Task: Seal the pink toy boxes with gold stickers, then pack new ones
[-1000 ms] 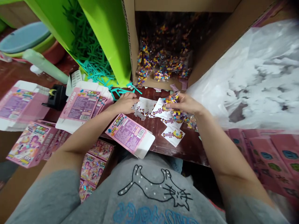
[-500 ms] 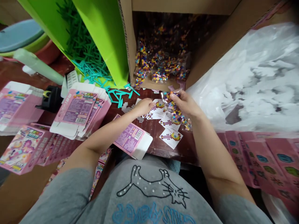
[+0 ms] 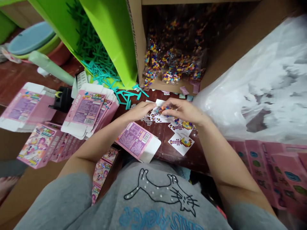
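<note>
My right hand (image 3: 182, 110) is closed on a clear bag of small coloured cubes (image 3: 163, 108), holding it over white printed cards. Part of the bag hangs below that hand. Close by on the left, my left hand (image 3: 141, 111) has its fingers pressed together at the edge of the white cards; what they pinch, if anything, is hidden. Below the hands lies a card with a pixel picture (image 3: 181, 141), with another partly covered above it. White grid pieces (image 3: 146, 120) lie beside my left hand. A flattish pink box with an open white flap (image 3: 136, 140) rests at the table's front edge.
A carton (image 3: 165, 87) with bagged cubes stands ahead, next to a lime-green container (image 3: 112, 41) of teal plastic tools. Pink boxes (image 3: 83, 108) and a black tape dispenser (image 3: 62, 99) are at left. A large clear bag of white pieces (image 3: 259, 86) bulges at right.
My right hand has moved left and down with the bag of cubes, over the cards. My left hand has shifted slightly left, and the two hands are closer together. The view has shifted slightly.
</note>
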`<state>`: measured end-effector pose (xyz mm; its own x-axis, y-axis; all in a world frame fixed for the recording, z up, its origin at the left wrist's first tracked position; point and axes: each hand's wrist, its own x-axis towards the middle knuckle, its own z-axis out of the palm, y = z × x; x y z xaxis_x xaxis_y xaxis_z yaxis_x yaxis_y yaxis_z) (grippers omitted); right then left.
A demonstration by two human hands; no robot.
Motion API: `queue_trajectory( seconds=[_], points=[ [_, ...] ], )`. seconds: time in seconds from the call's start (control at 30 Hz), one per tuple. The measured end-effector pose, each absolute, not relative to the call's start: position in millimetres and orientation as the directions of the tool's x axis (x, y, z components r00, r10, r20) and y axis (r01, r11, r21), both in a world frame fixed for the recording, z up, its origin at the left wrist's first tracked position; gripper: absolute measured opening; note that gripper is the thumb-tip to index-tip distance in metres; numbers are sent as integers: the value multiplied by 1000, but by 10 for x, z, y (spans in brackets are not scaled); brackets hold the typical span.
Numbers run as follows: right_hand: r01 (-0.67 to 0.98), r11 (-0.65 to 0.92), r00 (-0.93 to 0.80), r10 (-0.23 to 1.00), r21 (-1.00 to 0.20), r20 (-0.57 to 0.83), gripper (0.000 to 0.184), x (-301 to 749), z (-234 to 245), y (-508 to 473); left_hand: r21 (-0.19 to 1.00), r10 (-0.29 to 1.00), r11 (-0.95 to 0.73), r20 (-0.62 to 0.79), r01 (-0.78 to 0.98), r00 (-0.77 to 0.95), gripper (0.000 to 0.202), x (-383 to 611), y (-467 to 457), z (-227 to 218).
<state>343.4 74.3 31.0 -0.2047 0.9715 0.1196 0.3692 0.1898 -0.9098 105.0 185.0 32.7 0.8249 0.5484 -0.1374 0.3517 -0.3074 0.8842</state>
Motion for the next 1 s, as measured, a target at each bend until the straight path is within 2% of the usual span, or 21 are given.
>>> queue_trajectory(
  seconds=[0.07, 0.1, 0.17, 0.23, 0.27, 0.33, 0.4, 0.43, 0.57, 0.63, 0.73, 0.83, 1.0],
  points=[
    [277, 110, -96, 992, -955, 87, 54, 3302, 216, 828, 800, 509, -465, -109, 379, 854, 68, 685, 1827, 442],
    [230, 58, -54, 997, -971, 47, 60, 3212, 162, 882, 738, 448, -556, -122, 382, 886, 90, 486, 1787, 474],
    [169, -95, -57, 993, -981, -106, 54, 2987, 64, 1018, 599, 271, -711, -251, 369, 929, 127, 99, 1654, 474],
    [271, -239, -90, 958, -933, -272, 42, 2728, 6, 1185, 456, 203, -808, -379, 373, 903, 132, -222, 1476, 409],
    [388, -279, -80, 939, -879, -333, 43, 2602, -5, 1274, 386, 222, -836, -410, 389, 885, 130, -348, 1382, 367],
    [624, -299, -18, 918, -722, -396, 60, 2392, 3, 1443, 273, 311, -855, -412, 441, 857, 129, -533, 1205, 293],
    [759, -283, 7, 904, -586, -427, 79, 2257, 38, 1583, 217, 402, -834, -390, 507, 829, 136, -645, 1054, 238],
    [787, -270, -6, 896, -554, -444, 81, 2218, 61, 1636, 202, 449, -812, -384, 548, 807, 138, -682, 990, 215],
    [857, -204, -89, 845, -473, -527, 52, 2151, 166, 1710, 187, 596, -697, -386, 692, 704, 122, -767, 801, 120],
    [883, -184, -95, 831, -432, -548, 47, 2114, 215, 1656, 221, 608, -667, -391, 712, 691, 110, -804, 759, 104],
    [908, -177, -60, 842, -380, -536, 55, 2031, 261, 1483, 318, 588, -602, -444, 732, 676, 87, -914, 789, 209],
    [913, -169, -59, 846, -373, -529, 60, 1978, 251, 1288, 405, 572, -447, -557, 798, 603, 64, -1122, 909, 445],
    [892, -112, -150, 841, -439, -520, 85, 2022, 81, 1119, 506, 495, -68, -731, 860, 470, 58, -1438, 1017, 648]
  ],
)
